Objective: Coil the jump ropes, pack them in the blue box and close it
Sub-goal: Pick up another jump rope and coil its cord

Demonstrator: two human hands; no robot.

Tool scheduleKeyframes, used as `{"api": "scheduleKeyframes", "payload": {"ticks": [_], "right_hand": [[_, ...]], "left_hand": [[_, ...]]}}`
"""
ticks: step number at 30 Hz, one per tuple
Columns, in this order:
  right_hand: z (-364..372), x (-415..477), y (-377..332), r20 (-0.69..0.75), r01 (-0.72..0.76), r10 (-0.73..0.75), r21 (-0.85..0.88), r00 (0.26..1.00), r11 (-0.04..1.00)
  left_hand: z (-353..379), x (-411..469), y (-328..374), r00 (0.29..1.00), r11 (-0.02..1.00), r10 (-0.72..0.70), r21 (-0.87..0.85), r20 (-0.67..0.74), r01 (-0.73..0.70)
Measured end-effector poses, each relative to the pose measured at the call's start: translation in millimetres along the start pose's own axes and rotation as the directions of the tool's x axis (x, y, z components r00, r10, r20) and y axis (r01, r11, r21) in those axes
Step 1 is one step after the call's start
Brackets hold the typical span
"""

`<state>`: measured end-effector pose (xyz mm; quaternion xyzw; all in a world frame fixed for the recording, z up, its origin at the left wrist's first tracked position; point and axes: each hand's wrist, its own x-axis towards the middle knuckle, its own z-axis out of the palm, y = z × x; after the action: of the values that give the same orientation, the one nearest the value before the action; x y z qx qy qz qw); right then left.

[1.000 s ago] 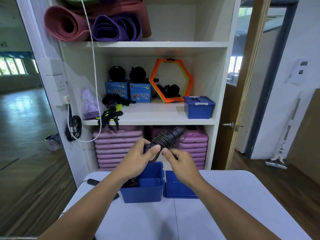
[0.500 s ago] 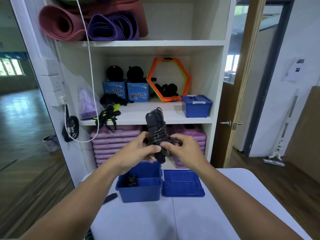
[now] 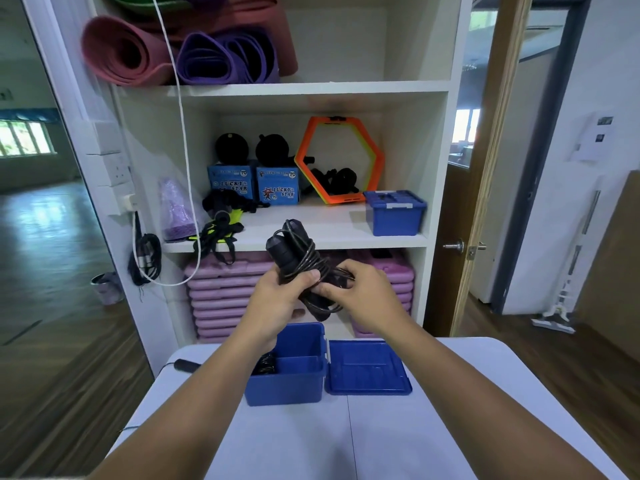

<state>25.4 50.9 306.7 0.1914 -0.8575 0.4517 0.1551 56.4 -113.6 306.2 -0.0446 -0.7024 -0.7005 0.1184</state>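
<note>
I hold a black jump rope with its cord wound round the two handles, up in the air above the open blue box. My left hand grips the bundle from the left, and my right hand pinches its cord on the right. The box stands on the white table with another coiled black rope inside at its left. Its blue lid lies open flat to the right.
A black handle with a cord lies on the table left of the box. Behind stands a white shelf with a second blue box, straps, an orange hexagon, rolled mats above and purple steps below. A wooden door is at the right.
The rope bundle swung from pointing right to upright, and stays held between both hands above the box. The camera moved closer and tilted slightly.
</note>
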Motion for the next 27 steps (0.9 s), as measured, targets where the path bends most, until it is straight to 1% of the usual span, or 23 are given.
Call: {"api": "scheduleKeyframes", "payload": {"ticks": [2, 4, 7, 10, 13, 15, 17, 18, 19, 20, 24, 27], "right_hand": [[-5.2, 3.1, 0.7, 0.039, -0.025, 0.025, 0.009, 0.999, 1.000], [-9.2, 6.0, 2.0, 0.061, -0.050, 0.047, 0.049, 0.997, 0.998], [-14.6, 9.3, 0.9, 0.046, -0.077, 0.074, 0.079, 0.996, 0.994], [-21.1, 8.1, -0.8, 0.006, -0.077, 0.077, 0.042, 0.997, 0.996], [-17.8, 2.6, -1.3, 0.016, -0.136, 0.135, 0.130, 0.991, 0.982], [-10.4, -1.7, -1.2, 0.094, -0.208, 0.188, 0.287, 0.978, 0.935], [-5.1, -4.5, -0.9, 0.193, -0.276, 0.205, 0.507, 0.960, 0.817], [-4.5, -5.4, -1.2, 0.230, -0.305, 0.207, 0.587, 0.951, 0.750], [-4.7, -5.7, -1.6, 0.243, -0.319, 0.210, 0.632, 0.947, 0.706], [-3.9, -4.6, -0.7, 0.244, -0.330, 0.222, 0.652, 0.944, 0.682], [-1.1, -3.8, 0.7, 0.242, -0.364, 0.273, 0.659, 0.931, 0.658], [-0.5, -4.0, 3.9, 0.300, -0.408, 0.277, 0.659, 0.913, 0.632]], "left_hand": [[-1.3, 1.1, -2.0, 0.999, 1.000, 0.021, 0.011, -0.040, -0.021], [0.2, 1.2, -1.9, 0.998, 0.999, 0.027, -0.020, -0.063, -0.029], [3.4, 1.8, -1.3, 0.994, 0.995, 0.016, -0.098, -0.105, -0.026], [5.8, 3.8, -4.2, 0.989, 0.990, -0.018, -0.139, -0.150, -0.003], [10.4, 3.2, -8.0, 0.986, 0.987, -0.052, -0.159, -0.159, 0.026], [14.1, 1.4, -10.1, 0.986, 0.981, -0.062, -0.190, -0.154, 0.032], [16.2, 0.5, -11.9, 0.987, 0.978, -0.055, -0.206, -0.149, 0.023], [17.0, 0.1, -13.4, 0.988, 0.981, -0.046, -0.192, -0.146, 0.018], [17.2, -0.4, -15.5, 0.989, 0.986, -0.038, -0.169, -0.143, 0.013], [16.9, -1.3, -17.1, 0.989, 0.988, -0.036, -0.153, -0.142, 0.014], [11.3, -1.7, -21.9, 0.991, 0.988, -0.080, -0.139, -0.110, 0.064], [5.8, -2.6, -22.1, 0.990, 0.987, -0.105, -0.133, -0.093, 0.092]]}}
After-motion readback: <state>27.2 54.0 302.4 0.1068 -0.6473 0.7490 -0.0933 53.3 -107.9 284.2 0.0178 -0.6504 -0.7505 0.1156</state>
